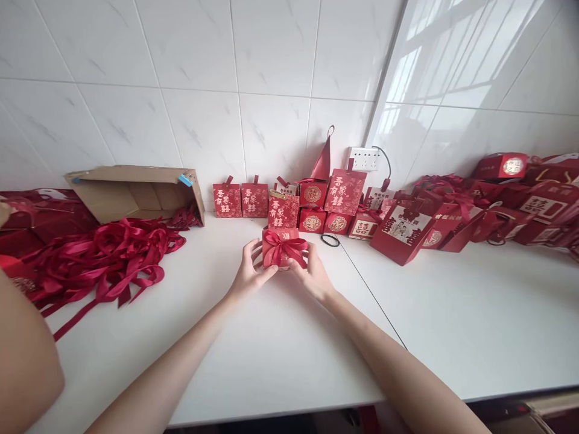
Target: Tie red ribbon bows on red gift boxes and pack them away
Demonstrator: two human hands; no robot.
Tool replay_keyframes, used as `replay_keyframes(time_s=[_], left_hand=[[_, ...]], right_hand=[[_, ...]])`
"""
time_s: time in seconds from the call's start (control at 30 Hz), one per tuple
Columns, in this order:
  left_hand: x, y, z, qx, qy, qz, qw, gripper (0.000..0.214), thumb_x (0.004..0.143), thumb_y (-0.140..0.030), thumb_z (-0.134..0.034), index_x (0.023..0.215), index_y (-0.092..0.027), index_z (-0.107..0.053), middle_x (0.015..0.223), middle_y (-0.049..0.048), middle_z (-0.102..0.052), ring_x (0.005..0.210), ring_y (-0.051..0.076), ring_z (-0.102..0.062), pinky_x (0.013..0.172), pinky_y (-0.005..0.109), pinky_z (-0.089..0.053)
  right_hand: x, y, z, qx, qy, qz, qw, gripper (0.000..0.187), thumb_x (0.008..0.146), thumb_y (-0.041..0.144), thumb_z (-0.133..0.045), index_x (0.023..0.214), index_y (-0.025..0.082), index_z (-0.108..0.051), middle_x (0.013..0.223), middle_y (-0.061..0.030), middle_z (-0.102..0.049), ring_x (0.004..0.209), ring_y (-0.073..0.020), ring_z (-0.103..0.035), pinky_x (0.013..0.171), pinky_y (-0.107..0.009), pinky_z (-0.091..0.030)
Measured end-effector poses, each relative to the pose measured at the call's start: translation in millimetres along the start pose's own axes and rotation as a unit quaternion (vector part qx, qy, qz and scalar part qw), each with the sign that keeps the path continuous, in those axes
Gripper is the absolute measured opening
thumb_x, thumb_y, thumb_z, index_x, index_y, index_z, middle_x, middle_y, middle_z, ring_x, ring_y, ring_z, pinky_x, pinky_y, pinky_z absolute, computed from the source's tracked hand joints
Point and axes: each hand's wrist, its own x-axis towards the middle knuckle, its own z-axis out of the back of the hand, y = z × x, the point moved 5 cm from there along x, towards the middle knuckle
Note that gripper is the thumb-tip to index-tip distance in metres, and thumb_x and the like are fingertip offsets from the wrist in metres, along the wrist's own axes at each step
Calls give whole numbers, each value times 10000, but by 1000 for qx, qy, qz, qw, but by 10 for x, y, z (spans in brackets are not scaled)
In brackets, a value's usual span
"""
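Bare limb [27, 355] cut off at left edge, left hand [254, 269] and right hand [313, 271], grip clamped on two sides of bow-tied red box [271, 258], farther fingers [257, 255] partly hidden, box perhaps touching table [289, 355].

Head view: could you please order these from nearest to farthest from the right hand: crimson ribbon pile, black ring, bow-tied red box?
1. Bow-tied red box: held, touching the right hand.
2. Black ring: just beyond that hand, slightly right.
3. Crimson ribbon pile: well off to the left.
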Motion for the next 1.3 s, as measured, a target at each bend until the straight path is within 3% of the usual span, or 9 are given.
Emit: replay_keyframes(time_s=[0.23,0.3,0.4,0.53,0.63,0.77,0.93,1.13,1.3], left_hand=[[-51,-43,-19,63,27,-22,997,931,616,-381,-724,1368,-245,-192,1377,153,-306,1318,313,-329,964,455,-454],[-38,-66,2,36,32,-19,999,871,679,-437,-658,1384,-242,-184,1328,147,-355,1295,310,-358,938,454,-470],[-2,-124,96,67,-30,-12,997,690,779,-481,-549,1366,-246,-273,1197,120,-431,1243,291,-413,937,458,-466],[7,-237,181,185,-103,-67,975,369,813,-413,-547,1138,-239,-530,1116,88,-436,1188,250,-453,1022,441,-399],[-2,-233,194,185,-106,-95,972,327,822,-400,-541,1099,-228,-513,1125,87,-454,1145,225,-486,1010,426,-412],[1,-192,159,135,-69,-100,983,326,813,-434,-545,1052,-224,-478,1138,90,-464,1139,227,-497,859,364,-513],[6,-213,131,121,-54,-90,987,262,810,-454,-536,767,-205,-468,1108,82,-489,1148,233,-495,764,310,-533],[30,-175,209,122,-80,-70,987,240,832,-385,-493,681,-199,-479,1128,72,-543,1118,225,-523,980,374,-399],[47,-135,208,85,-74,-37,993,257,810,-384,-506,642,-197,-454,1177,68,-550,1093,229,-545,944,350,-412]], right_hand=[[-63,27,-86,-66,-63,13,996,603,729,515,-647,1131,173,-355,1169,-163,-436,1152,-304,-489,940,-493,-463],[-67,19,-102,-63,-48,19,997,616,732,483,-657,1156,177,-332,1172,-164,-436,1144,-300,-501,923,-489,-478],[-86,18,-146,-65,-3,32,997,650,734,429,-674,1202,196,-288,1217,-165,-441,1146,-291,-517,916,-492,-487],[-142,88,-217,-104,48,75,991,712,729,487,-676,1240,208,-266,1307,-191,-401,1223,-311,-467,962,-528,-444],[-159,123,-206,-105,56,63,991,700,753,549,-624,1242,204,-262,1328,-200,-409,1221,-305,-482,971,-524,-433],[-127,117,-115,-107,29,15,994,528,800,555,-545,1124,208,-313,1229,-188,-530,1090,-278,-586,877,-479,-487],[-71,142,-4,-133,-18,12,991,257,869,495,-408,899,240,-400,922,-86,-659,797,-227,-648,701,-377,-503],[-21,153,63,-121,-48,2,992,457,901,531,-304,594,231,-462,699,-44,-621,661,-187,-592,694,-314,-467],[31,146,119,-76,-76,-12,994,482,845,559,-420,515,218,-504,730,-63,-639,767,-211,-608,743,-321,-467]])
